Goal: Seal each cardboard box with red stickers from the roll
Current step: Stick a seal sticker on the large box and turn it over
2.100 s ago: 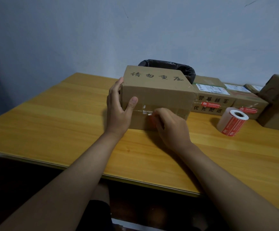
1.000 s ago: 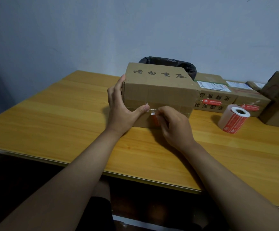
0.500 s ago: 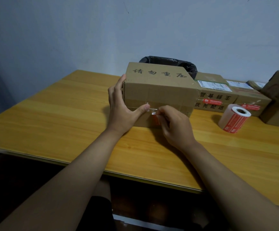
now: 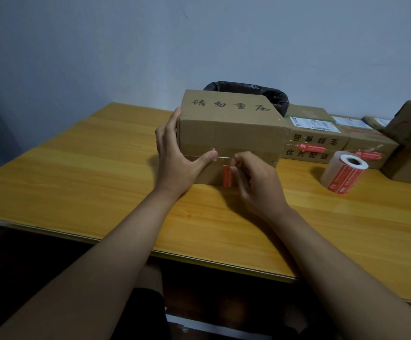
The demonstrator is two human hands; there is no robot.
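Cardboard box [image 4: 231,133] under inspection is sitting on the worktop [image 4: 101,182], directly ahead of the person, its near face turned toward the camera. Left hand [image 4: 177,158] is bracing the box at its left end, fingers lying straight up the side wall and the thumb pressing against the near face at the seam. Right hand [image 4: 256,185] is pinching a red sticker [image 4: 227,176] between curled fingers and thumb just beside that thumb. Sticker is hanging against the lower half of the near face with its long axis running upright, across the horizontal seam rather than along it; how much of it is already adhering cannot be determined. Sticker roll [image 4: 343,174] is lying on the worktop well to the right, nearer the right hand. Sealed boxes [image 4: 322,141] are standing behind it, already bearing red stickers. In judgement, the coming press is turning on the sticker bridging the seam squarely.
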